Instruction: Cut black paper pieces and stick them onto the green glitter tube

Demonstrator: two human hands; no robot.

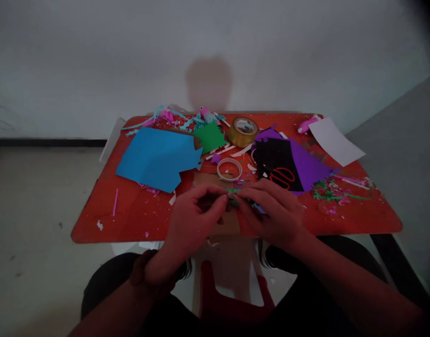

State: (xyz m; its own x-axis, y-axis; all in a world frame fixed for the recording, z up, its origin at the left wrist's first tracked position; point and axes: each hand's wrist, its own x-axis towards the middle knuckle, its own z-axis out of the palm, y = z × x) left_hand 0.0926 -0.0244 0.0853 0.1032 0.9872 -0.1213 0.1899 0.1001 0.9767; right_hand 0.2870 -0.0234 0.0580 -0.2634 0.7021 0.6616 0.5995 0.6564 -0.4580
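My left hand and my right hand meet over the near edge of a small red table. Both are closed in a pinch on a small green paper piece held between their fingertips. A piece of brown cardboard lies under and just beyond my hands. A small ring of white tape sits right behind my fingers. Red-handled scissors lie on black paper close to my right hand.
A blue sheet, green paper, purple paper, a white sheet and a yellow-brown tape roll lie on the table. Paper scraps litter the right side. A pink object lies at the back. A red stool stands between my knees.
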